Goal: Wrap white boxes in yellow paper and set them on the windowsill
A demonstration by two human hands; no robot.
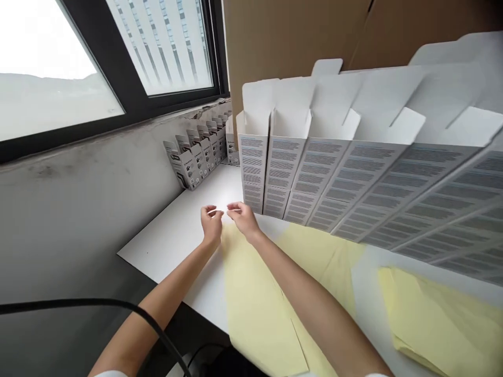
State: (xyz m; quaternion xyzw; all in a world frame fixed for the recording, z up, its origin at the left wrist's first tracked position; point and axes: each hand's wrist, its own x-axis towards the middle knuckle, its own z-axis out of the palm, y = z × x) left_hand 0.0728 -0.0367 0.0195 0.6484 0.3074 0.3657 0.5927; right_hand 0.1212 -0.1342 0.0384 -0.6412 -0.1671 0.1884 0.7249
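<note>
1. Yellow tissue paper point(255, 298) lies spread at 12 o'clock, running from just under our hands to below our right forearm, with creases and a loose fold along it.
2. Our left hand point(211, 225) and right hand point(242, 220) hang close together at 12 o'clock over the white counter point(165, 251), their fingertips almost meeting. Both grips look half-curled, but glare at the fingertips hides any thin item, so we cannot tell whether either is closed on something.
3. A folded pile of yellow tissue point(436, 319) rests on the counter at 3 o'clock, well apart from our right hand.
4. A long row of white cartons point(298, 167) stands side by side from 12 to 3 o'clock, its grey-printed panels facing us and its top flaps raised. As far as we can see, none in this row is shut.
5. Smaller printed cartons point(192, 157) stand packed in a line at 11 o'clock, along the wall. Whether their tops are closed is too small to tell.
6. Further off, a brown cardboard sheet point(283, 47) stands at 12 o'clock, and a window point(55, 73) opens at 10 o'clock.
</note>
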